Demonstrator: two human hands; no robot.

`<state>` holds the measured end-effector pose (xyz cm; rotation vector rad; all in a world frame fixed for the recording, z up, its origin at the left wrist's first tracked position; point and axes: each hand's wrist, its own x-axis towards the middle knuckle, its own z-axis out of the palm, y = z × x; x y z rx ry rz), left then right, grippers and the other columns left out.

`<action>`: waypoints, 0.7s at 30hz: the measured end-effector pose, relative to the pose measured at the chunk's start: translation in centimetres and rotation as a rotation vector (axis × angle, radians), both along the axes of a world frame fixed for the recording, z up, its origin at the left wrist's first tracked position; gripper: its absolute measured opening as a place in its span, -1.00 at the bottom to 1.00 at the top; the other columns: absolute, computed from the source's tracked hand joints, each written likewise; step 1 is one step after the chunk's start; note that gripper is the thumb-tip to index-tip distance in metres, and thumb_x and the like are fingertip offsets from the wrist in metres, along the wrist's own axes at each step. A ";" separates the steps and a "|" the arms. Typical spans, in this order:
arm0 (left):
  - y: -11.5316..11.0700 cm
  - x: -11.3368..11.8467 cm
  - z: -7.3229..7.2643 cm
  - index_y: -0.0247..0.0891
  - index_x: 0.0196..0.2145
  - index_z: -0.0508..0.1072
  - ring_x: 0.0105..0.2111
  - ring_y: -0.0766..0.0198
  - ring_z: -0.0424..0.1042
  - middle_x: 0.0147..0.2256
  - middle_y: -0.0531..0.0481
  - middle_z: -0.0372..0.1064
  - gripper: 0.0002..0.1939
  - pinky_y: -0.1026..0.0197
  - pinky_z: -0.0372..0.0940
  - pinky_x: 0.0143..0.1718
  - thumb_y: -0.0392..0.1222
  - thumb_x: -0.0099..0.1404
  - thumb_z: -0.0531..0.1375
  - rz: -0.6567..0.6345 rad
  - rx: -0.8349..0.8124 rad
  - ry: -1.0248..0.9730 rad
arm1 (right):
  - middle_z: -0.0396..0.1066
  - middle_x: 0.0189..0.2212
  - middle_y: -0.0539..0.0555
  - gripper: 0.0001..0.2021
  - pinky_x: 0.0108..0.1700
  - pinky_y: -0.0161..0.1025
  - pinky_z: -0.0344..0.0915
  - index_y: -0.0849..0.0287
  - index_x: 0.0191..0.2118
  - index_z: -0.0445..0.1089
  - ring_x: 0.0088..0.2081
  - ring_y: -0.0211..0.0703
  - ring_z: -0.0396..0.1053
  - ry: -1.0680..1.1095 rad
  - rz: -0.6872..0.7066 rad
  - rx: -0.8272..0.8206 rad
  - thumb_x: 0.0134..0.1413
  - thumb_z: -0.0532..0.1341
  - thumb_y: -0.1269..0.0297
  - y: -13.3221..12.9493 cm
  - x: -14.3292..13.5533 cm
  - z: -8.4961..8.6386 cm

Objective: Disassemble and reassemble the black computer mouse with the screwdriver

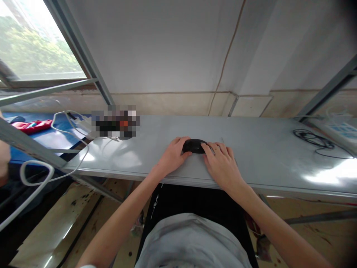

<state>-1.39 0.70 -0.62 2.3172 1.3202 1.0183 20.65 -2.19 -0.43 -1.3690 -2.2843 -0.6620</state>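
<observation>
A small black rounded object, which looks like a computer mouse (194, 146), is on the grey tabletop (167, 128) in front of me. Its left end is gripped by my left hand (175, 152), fingers over the far side and thumb on the near side. My right hand (221, 160) holds the opposite end, with the index finger and thumb against it and the other fingers bent beside it. A thin line shows by the right fingers; what it belongs to is hidden beneath that hand.
A coiled black cable (314, 138) lies on the right, near a clear plastic package (341, 124). White cables (60, 126) hang over the left end beside a blurred-out item (115, 123). Metal posts (99, 89) frame the table; a red item (33, 126) lies on a blue surface.
</observation>
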 end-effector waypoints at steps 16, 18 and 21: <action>-3.8 -0.4 0.4 -0.38 0.22 0.40 0.20 -0.28 0.38 0.13 -0.42 0.40 -0.51 -0.24 0.33 0.18 0.06 0.56 0.15 0.352 0.028 0.485 | 0.42 0.17 0.48 -0.66 0.04 0.18 0.49 0.35 0.15 0.46 0.08 0.32 0.44 0.224 -0.034 0.037 0.42 0.14 0.30 -0.1 4.1 -1.4; -4.0 -0.3 0.6 -0.38 0.18 0.43 0.18 -0.28 0.38 0.11 -0.41 0.40 -0.52 -0.24 0.32 0.17 0.08 0.57 0.13 0.367 0.026 0.505 | 0.40 0.17 0.48 -0.65 0.03 0.17 0.52 0.37 0.15 0.46 0.04 0.28 0.48 0.231 -0.043 0.038 0.41 0.15 0.28 -0.1 4.1 -1.6; -4.0 -0.3 0.7 -0.39 0.19 0.43 0.19 -0.27 0.37 0.12 -0.41 0.39 -0.51 -0.25 0.31 0.19 0.08 0.58 0.12 0.358 0.027 0.506 | 0.41 0.17 0.47 -0.64 -0.08 0.12 0.57 0.35 0.15 0.46 -0.05 0.23 0.54 0.239 -0.083 0.022 0.40 0.15 0.25 -0.3 4.1 -1.8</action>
